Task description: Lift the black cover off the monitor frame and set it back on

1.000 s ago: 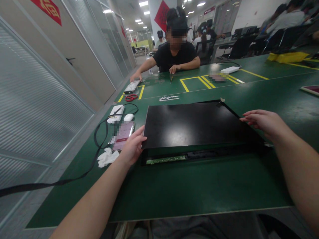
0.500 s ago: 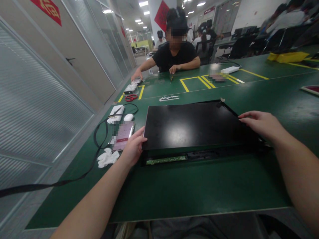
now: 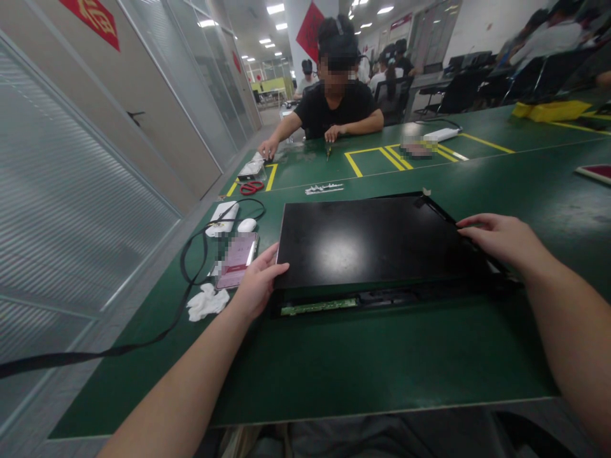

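Note:
A flat black display panel lies in front of me, with light glaring off its surface. My left hand grips its left edge, thumb on the top face and fingers at the side and below. At the right edge my right hand holds the panel between thumb and fingers. Beneath the panel is a black frame, showing at the far right corner and along the near side. A green circuit board strip is visible in the frame's near side.
Left of the panel lie a phone, a white mouse, a crumpled white cloth and a black cable. Red scissors and white scraps lie beyond. Across the green table sits a person.
My left thumb has slid slightly further onto the panel's top face. My right hand keeps its place. The person across has drawn a hand back slightly from the far left items.

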`<act>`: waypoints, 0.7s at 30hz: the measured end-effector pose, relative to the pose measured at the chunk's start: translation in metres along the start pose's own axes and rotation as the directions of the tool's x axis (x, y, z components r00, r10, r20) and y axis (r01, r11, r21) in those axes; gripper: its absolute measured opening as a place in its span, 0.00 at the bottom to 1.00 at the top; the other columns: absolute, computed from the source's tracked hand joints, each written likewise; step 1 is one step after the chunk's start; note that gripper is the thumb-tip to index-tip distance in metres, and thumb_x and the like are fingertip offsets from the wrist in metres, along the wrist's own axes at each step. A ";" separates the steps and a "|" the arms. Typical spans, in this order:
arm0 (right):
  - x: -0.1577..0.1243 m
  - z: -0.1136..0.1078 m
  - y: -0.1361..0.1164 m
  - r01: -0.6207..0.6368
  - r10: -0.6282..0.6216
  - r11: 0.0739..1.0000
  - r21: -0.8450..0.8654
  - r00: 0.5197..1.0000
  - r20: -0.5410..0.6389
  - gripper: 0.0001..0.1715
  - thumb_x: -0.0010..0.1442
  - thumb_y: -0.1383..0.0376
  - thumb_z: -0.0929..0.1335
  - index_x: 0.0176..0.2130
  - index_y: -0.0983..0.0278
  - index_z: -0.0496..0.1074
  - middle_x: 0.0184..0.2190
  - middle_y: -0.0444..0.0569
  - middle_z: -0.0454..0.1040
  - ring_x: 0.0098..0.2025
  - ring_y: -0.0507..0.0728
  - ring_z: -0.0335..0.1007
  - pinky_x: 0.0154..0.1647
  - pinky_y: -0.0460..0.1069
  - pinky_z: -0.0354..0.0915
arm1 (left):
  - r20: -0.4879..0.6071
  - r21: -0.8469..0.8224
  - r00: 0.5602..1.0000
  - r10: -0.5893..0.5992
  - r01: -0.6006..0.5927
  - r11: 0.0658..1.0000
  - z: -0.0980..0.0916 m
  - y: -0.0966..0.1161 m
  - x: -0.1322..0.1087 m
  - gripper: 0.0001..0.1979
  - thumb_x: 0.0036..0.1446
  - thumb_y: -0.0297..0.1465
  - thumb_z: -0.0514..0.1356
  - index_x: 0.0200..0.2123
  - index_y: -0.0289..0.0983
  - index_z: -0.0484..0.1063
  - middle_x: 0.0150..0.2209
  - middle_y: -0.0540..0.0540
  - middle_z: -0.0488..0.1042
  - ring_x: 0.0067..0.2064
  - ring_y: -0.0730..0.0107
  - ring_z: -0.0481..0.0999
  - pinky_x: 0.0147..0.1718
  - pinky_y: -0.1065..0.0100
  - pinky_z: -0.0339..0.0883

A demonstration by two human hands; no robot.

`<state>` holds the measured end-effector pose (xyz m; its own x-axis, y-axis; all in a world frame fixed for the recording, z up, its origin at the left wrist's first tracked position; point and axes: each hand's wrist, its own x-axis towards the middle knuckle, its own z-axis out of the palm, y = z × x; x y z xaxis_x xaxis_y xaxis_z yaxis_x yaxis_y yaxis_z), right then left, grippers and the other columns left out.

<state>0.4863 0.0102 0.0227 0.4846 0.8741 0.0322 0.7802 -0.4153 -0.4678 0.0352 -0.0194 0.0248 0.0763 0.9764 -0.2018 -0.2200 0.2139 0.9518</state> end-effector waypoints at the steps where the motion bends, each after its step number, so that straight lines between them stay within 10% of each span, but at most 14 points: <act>1: 0.000 0.000 0.000 0.001 -0.001 1.000 -0.001 1.000 0.003 0.17 0.51 0.57 0.68 0.39 0.58 0.80 0.30 0.47 0.77 0.33 0.58 0.71 0.36 0.53 0.63 | 0.005 0.002 1.000 -0.001 0.001 1.000 0.000 0.000 0.000 0.39 0.42 0.25 0.69 0.62 0.36 0.69 0.49 0.42 0.82 0.48 0.54 0.81 0.39 0.66 0.74; 21: -0.002 -0.001 -0.002 0.007 -0.007 1.000 0.022 1.000 -0.015 0.20 0.50 0.56 0.68 0.42 0.59 0.79 0.30 0.48 0.77 0.34 0.59 0.71 0.36 0.52 0.64 | 0.006 0.018 1.000 0.023 -0.023 1.000 -0.003 -0.005 0.002 0.40 0.41 0.26 0.71 0.61 0.33 0.68 0.43 0.41 0.83 0.46 0.54 0.82 0.41 0.65 0.75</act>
<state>0.4843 0.0087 0.0245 0.4851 0.8731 0.0487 0.7747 -0.4033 -0.4870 0.0331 -0.0187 0.0193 0.0769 0.9809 -0.1786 -0.2038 0.1908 0.9602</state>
